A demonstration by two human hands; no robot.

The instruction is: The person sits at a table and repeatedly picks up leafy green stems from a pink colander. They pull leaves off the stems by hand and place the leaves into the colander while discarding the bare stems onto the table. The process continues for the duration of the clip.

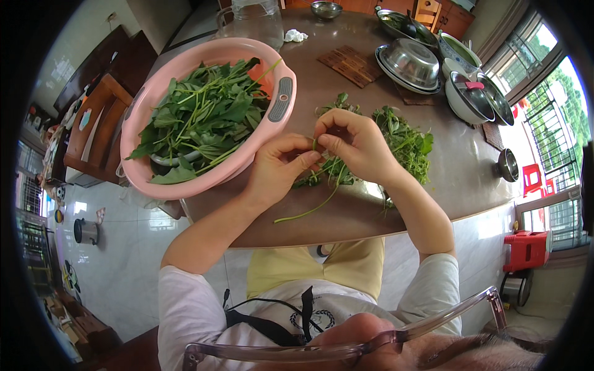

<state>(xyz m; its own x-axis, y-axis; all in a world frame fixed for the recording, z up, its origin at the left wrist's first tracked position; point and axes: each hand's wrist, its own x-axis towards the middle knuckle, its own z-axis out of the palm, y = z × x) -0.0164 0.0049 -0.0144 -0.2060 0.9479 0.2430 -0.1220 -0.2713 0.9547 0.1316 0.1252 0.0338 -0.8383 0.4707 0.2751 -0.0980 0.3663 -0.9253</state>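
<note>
My left hand (288, 162) and my right hand (355, 143) meet over the table, their fingertips pinching a short green stem (315, 144) between them. Just left of my left hand stands a pink plastic basin (139, 178) with grey grip patches, heaped with leafy green vegetables (209, 106). Behind and to the right of my right hand lies a loose pile of leaves and stems (406, 143), partly hidden by that hand. One long thin stem (308, 214) trails toward the table's front edge, below my hands.
The brown table (445, 190) also bears a glass pitcher (257, 21), a crumpled white tissue (295, 35), a wooden trivet (350, 65), an upturned metal bowl (410, 62) on plates, and a white bowl (466, 99) under a glass lid. A small metal bowl (507, 165) sits near the right edge.
</note>
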